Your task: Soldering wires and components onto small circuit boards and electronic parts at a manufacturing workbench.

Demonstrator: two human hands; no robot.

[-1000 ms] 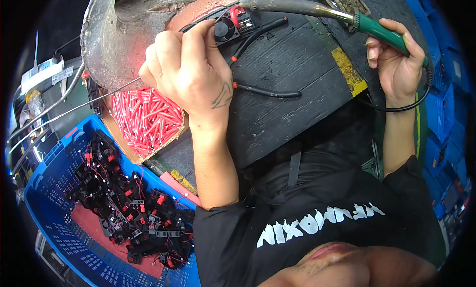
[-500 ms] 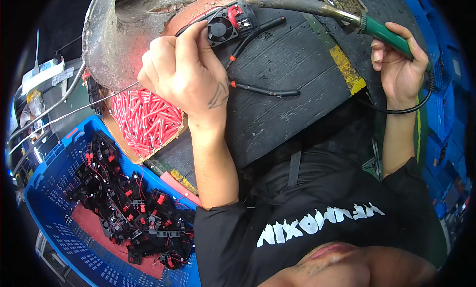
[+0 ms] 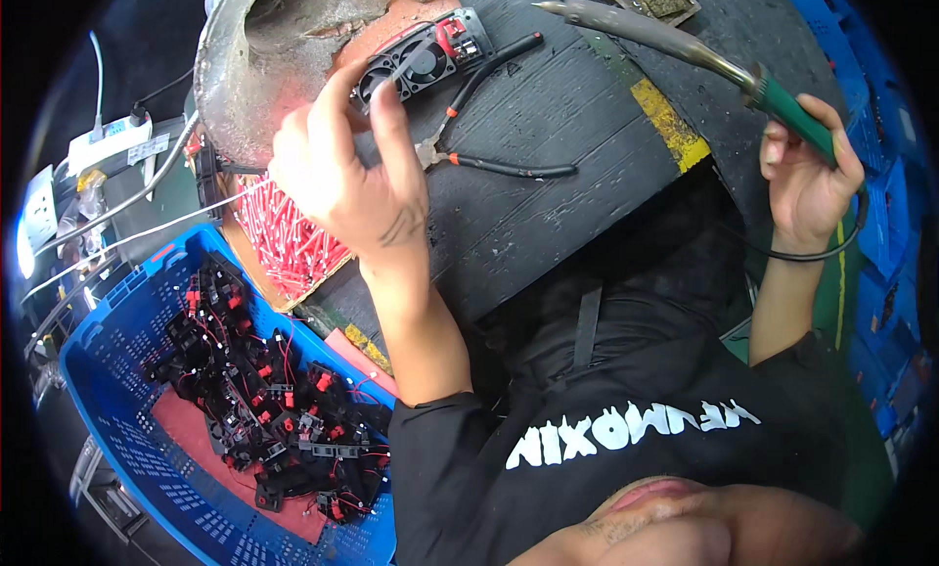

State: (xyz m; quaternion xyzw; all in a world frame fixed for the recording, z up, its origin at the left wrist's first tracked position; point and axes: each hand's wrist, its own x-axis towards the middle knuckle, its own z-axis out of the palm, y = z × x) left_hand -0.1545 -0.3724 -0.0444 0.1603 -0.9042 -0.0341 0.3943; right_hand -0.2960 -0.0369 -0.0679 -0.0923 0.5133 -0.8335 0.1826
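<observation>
My right hand [image 3: 810, 180] grips the green handle of a soldering iron [image 3: 650, 43], whose tip points up-left, held off the bench. A thin solder wire [image 3: 147, 226] runs from the left into my left hand [image 3: 357, 180]; its back fingers curl over the wire, while thumb and index finger stand apart. Just beyond those fingertips lies a black module with two small fans [image 3: 425, 62] and a red part at its right end. Beside it, wire cutters [image 3: 509, 169] rest with black handles spread, their jaws close to my left thumb.
A carton of red tubular pieces [image 3: 284, 238] sits left of my left wrist. Below it, a blue basket [image 3: 108, 370] holds many black parts with red pieces and wires. A large worn metal shell [image 3: 230, 87] stands at the bench's far left. Blue bins [image 3: 885, 233] line the right side.
The soldering iron has drawn back right and down, away from the fan module. My left hand has moved left and down off the module, its thumb and index finger parting.
</observation>
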